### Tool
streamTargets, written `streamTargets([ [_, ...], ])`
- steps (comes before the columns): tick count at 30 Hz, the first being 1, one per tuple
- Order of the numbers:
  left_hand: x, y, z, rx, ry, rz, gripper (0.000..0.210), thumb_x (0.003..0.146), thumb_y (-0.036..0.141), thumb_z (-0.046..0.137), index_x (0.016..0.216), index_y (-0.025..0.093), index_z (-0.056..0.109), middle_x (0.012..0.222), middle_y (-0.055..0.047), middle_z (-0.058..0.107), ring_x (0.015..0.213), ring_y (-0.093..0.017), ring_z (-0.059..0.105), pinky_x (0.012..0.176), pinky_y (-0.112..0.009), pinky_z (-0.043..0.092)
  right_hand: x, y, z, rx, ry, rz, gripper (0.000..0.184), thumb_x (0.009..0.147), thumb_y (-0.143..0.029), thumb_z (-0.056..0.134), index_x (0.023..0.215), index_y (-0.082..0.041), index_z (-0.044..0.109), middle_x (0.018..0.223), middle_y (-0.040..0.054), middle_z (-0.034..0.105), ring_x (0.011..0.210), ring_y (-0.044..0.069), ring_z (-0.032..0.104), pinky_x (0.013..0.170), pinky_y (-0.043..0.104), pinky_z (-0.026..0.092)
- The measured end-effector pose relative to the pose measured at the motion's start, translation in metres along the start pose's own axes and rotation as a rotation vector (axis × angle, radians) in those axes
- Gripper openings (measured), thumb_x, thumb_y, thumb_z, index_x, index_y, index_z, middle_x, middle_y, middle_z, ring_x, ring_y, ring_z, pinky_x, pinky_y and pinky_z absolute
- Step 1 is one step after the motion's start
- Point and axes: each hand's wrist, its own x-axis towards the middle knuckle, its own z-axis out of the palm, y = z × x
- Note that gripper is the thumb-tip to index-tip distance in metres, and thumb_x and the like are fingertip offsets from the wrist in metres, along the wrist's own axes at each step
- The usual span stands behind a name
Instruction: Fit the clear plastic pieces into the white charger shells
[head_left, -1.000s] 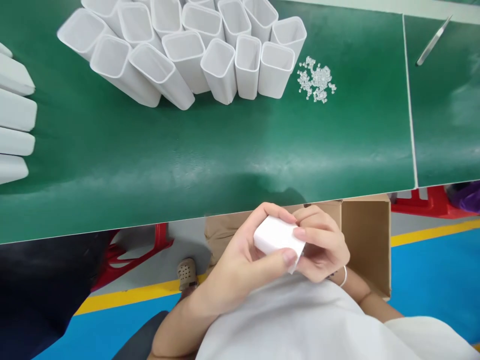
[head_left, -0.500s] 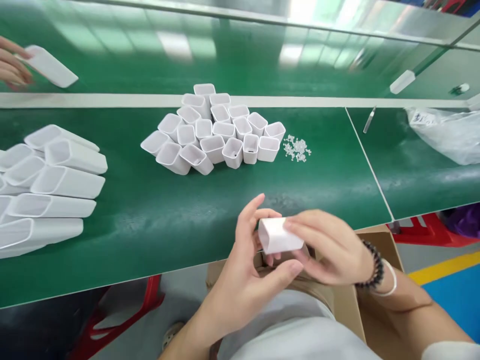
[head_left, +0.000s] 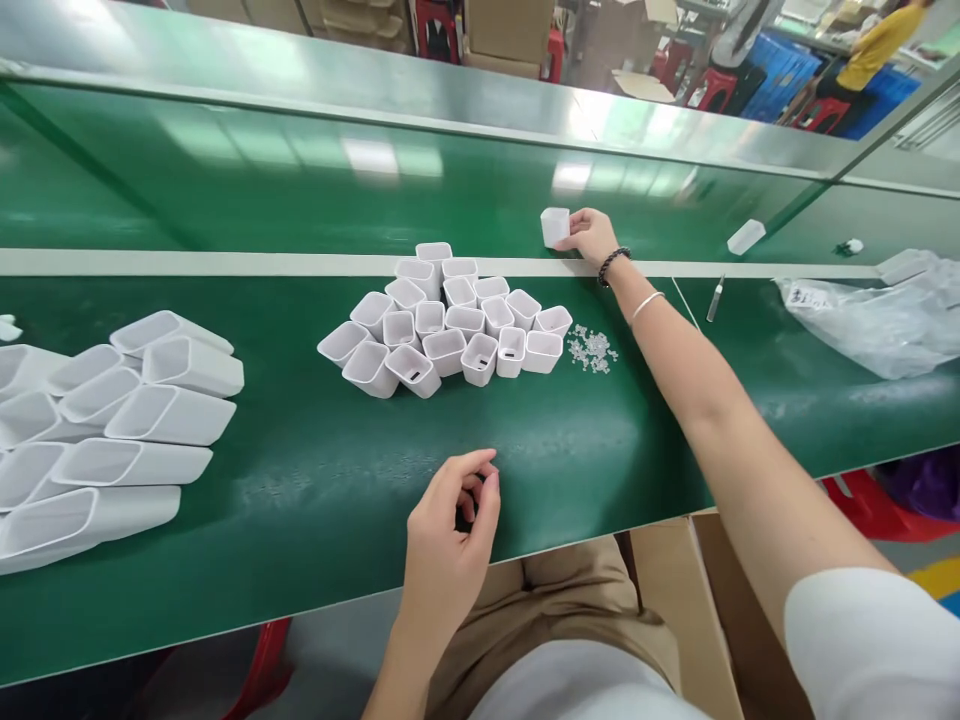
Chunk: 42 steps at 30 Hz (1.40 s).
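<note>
Hand stretched out past the standing boxes

One white plastic box with rounded corners (head_left: 554, 228) is across the white strip (head_left: 480, 265), behind the right end of the group of open white plastic boxes (head_left: 447, 352). It is just left of the right hand (head_left: 594, 238), the nearer hand. The right fingers touch its right side, but I cannot tell if they squeeze it or have let go. It looks short from this view, so I cannot tell which way its long side points. The left hand (head_left: 450, 520) is in front of the group, well apart from the box, its fingers loosely curled around nothing.

Half a second ago, both hands were close together in front of the group, with a white box between them. Now the right arm reaches past the little pile of clear bits (head_left: 591, 350), right beside the group.
</note>
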Motion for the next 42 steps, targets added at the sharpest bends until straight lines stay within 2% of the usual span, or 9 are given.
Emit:
streamTargets([
  [7,0.002,0.002,0.001,0.029,-0.017,-0.036,0.012,0.091,0.028,0.059,0.096,0.022,0.068,0.083,-0.003,0.066,0.071,-0.015,0.056,0.064,-0.027,0.044,0.006,0.022,0.005,-0.062,-0.040,-0.042,0.045,0.053,-0.001,0.077,0.087,-0.017,0.051,0.094,0.0037,0.061,0.098,0.023,0.060,0.103,0.050,0.048],
  [14,0.001,-0.006,0.001,0.109,-0.047,0.018,0.012,0.093,0.026,0.057,0.101,0.022,0.066,0.083,-0.001,0.064,0.067,-0.013,0.052,0.064,-0.026,0.043,-0.026,-0.002,-0.015,-0.079,-0.109,-0.128,0.045,0.061,-0.009,0.078,0.098,-0.017,0.055,0.099,0.0057,0.062,0.092,0.024,0.061,0.095,0.051,0.052],
  [22,0.002,-0.006,0.001,0.091,-0.066,0.014,0.012,0.092,0.026,0.058,0.099,0.022,0.067,0.085,-0.002,0.066,0.069,-0.014,0.054,0.063,-0.026,0.043,-0.138,-0.049,-0.043,-0.174,-0.615,-0.451,0.049,0.072,-0.016,0.068,0.120,-0.019,0.057,0.122,0.0092,0.066,0.110,0.028,0.062,0.091,0.047,0.054],
  [27,0.003,-0.005,-0.001,0.059,-0.056,-0.008,0.013,0.092,0.028,0.060,0.101,0.022,0.067,0.089,-0.003,0.067,0.073,-0.014,0.055,0.064,-0.026,0.044,-0.170,-0.046,-0.042,-0.413,-0.358,-0.564,0.026,0.083,-0.025,0.064,0.107,-0.017,0.062,0.105,0.0101,0.071,0.092,0.027,0.066,0.082,0.045,0.055],
  [31,0.000,-0.001,-0.006,-0.163,-0.150,-0.069,0.027,0.094,0.036,0.057,0.118,0.024,0.061,0.110,-0.006,0.067,0.083,-0.015,0.060,0.068,-0.026,0.047,-0.210,-0.067,-0.046,-0.455,-0.129,-0.873,0.027,0.085,-0.025,0.061,0.112,-0.020,0.061,0.106,0.0110,0.069,0.098,0.029,0.064,0.083,0.046,0.054],
  [34,-0.005,0.004,0.001,-0.533,-0.308,-0.171,0.054,0.093,0.054,0.053,0.140,0.029,0.043,0.131,-0.010,0.058,0.080,-0.016,0.063,0.055,-0.025,0.048,-0.259,-0.084,-0.038,-0.448,-0.150,-1.119,0.021,0.090,-0.026,0.057,0.110,-0.024,0.061,0.098,0.0079,0.069,0.091,0.024,0.065,0.072,0.040,0.054],
  [37,-0.007,0.009,0.017,-0.737,-0.404,-0.270,0.058,0.090,0.055,0.057,0.139,0.028,0.042,0.120,-0.008,0.060,0.068,-0.012,0.059,0.052,-0.024,0.049,-0.291,-0.089,-0.026,-0.426,-0.220,-1.288,0.012,0.094,-0.025,0.057,0.104,-0.022,0.062,0.092,0.0055,0.070,0.084,0.019,0.066,0.066,0.034,0.054],
  [40,-0.004,0.012,0.028,-0.750,-0.325,-0.317,0.040,0.092,0.041,0.060,0.127,0.025,0.050,0.107,-0.004,0.063,0.068,-0.010,0.057,0.061,-0.024,0.050,-0.282,-0.083,-0.029,-0.238,-0.428,-1.247,0.023,0.096,-0.034,0.058,0.112,-0.018,0.060,0.100,0.0078,0.071,0.094,0.018,0.067,0.076,0.034,0.057],
  [42,-0.002,0.015,0.031,-0.751,-0.259,-0.323,0.037,0.092,0.036,0.060,0.125,0.024,0.049,0.111,-0.006,0.064,0.073,-0.011,0.060,0.062,-0.025,0.048,-0.256,-0.071,-0.040,-0.129,-0.449,-1.056,0.030,0.095,-0.038,0.060,0.118,-0.018,0.059,0.103,0.0079,0.071,0.097,0.019,0.067,0.081,0.035,0.057],
])
